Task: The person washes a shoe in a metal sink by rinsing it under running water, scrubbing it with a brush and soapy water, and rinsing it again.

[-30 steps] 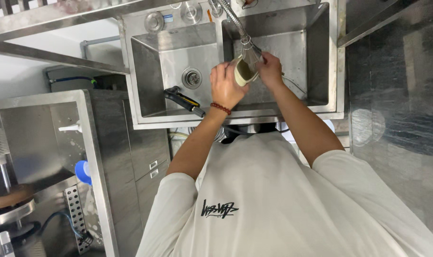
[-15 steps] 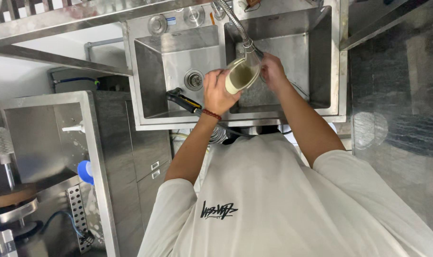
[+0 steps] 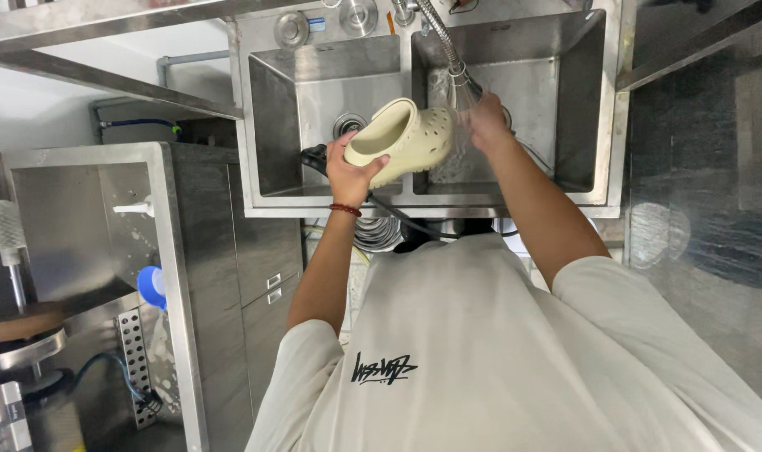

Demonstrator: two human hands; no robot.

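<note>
Overhead, left hand (image 3: 353, 172) holds clog (image 3: 402, 138) above sink (image 3: 268, 125).

The person wears a loose, off-white short-sleeved T-shirt (image 3: 515, 360) that fills the lower right of the frame, its wide sleeves ending above the elbows. A small black scrawled graphic (image 3: 383, 367) is printed on the fabric at lower centre. A thin bracelet of dark red beads (image 3: 345, 209) circles the left wrist, left of centre.
</note>
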